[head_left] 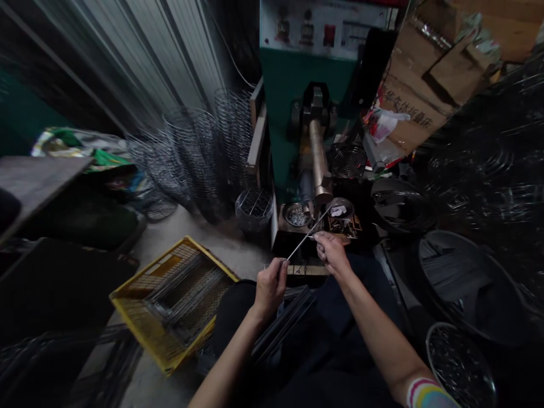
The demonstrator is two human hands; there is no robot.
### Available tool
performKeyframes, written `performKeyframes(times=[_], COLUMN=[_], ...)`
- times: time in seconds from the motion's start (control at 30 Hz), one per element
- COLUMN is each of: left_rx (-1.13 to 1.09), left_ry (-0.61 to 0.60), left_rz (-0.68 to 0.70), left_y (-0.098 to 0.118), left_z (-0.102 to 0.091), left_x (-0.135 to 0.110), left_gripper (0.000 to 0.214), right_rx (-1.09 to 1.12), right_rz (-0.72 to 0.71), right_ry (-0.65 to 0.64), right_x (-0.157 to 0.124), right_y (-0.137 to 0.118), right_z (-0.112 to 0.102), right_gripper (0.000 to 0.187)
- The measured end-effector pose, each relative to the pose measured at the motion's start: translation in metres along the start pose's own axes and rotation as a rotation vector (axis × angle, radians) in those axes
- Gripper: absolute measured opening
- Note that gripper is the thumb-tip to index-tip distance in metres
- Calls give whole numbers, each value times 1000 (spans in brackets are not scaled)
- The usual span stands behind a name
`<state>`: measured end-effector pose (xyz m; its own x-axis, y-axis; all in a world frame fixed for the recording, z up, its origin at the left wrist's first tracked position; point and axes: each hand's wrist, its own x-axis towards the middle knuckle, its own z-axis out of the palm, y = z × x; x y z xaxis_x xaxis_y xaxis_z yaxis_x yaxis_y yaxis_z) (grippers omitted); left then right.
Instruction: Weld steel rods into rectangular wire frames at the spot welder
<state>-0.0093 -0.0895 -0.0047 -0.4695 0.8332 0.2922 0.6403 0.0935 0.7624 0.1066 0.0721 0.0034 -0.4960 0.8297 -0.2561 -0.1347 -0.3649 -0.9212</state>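
Note:
My left hand (271,285) is closed round the near end of a thin metal rod (306,236) that slants up and right toward the machine. My right hand (330,251) pinches the same rod a little farther along, fingers pressed together. The rod's far tip reaches a small metal bowl (340,207) in front of a brass-coloured cylinder (318,158) on the green machine (293,85). A second small bowl (296,214) with small metal pieces sits beside it. More dark rods (280,326) lie across my lap.
A yellow plastic crate (170,300) with wire pieces sits on the floor at left. Stacks of wire mesh baskets (199,153) stand by the corrugated wall. Dark round tubs (467,283) and a bowl (461,362) are at right, cardboard boxes (429,73) behind.

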Motion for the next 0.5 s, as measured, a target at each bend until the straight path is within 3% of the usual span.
performKeyframes(times=[0.5], left_rx=[-18], left_ry=[53], left_rz=[26], left_y=[5], left_z=[3], left_x=[11], left_gripper=[19], right_rx=[45], right_rz=[-41], right_ry=[17], right_x=[6], right_y=[-16], right_z=[6], right_gripper=[25])
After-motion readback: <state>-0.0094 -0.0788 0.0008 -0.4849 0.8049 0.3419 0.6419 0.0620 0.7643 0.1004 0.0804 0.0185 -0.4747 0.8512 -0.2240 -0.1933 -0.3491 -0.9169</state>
